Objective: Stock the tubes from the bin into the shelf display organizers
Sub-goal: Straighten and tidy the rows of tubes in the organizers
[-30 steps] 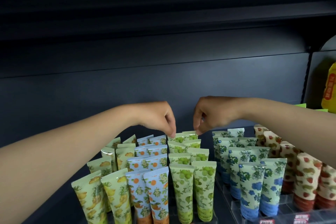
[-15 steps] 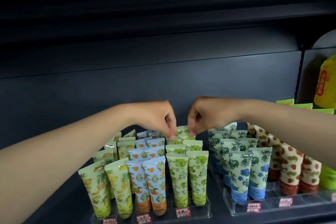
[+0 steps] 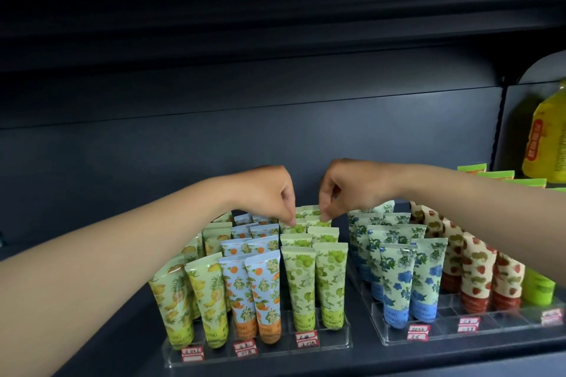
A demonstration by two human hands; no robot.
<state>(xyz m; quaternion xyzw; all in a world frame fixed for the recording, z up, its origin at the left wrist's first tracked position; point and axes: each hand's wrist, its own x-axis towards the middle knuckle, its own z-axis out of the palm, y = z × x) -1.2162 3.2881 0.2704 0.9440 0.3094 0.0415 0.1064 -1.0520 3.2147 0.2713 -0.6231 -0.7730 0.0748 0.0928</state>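
Two clear display organizers stand on the dark shelf. The left organizer (image 3: 333, 344) holds rows of yellow pineapple tubes (image 3: 208, 300), orange-blossom tubes (image 3: 263, 294) and green grape tubes (image 3: 330, 278). The right organizer (image 3: 444, 337) holds blue-flower tubes (image 3: 398, 281) and strawberry tubes (image 3: 477, 281). My left hand (image 3: 269, 193) and my right hand (image 3: 346, 186) reach over the back of the green rows. Each pinches the top edge of a rear green tube (image 3: 307, 211) with thumb and fingertips. The bin is out of view.
A yellow bottle (image 3: 548, 137) stands in the neighbouring bay at the right, behind a shelf upright (image 3: 497, 128). Lime-green tubes (image 3: 537, 288) stand at the right end. Red price labels (image 3: 306, 340) line the organizer fronts. A shelf overhangs above.
The view has tilted down and pulled back, showing the organizer fronts and labels. Both hands stay at the rear green tubes, the right hand shifting a little left.
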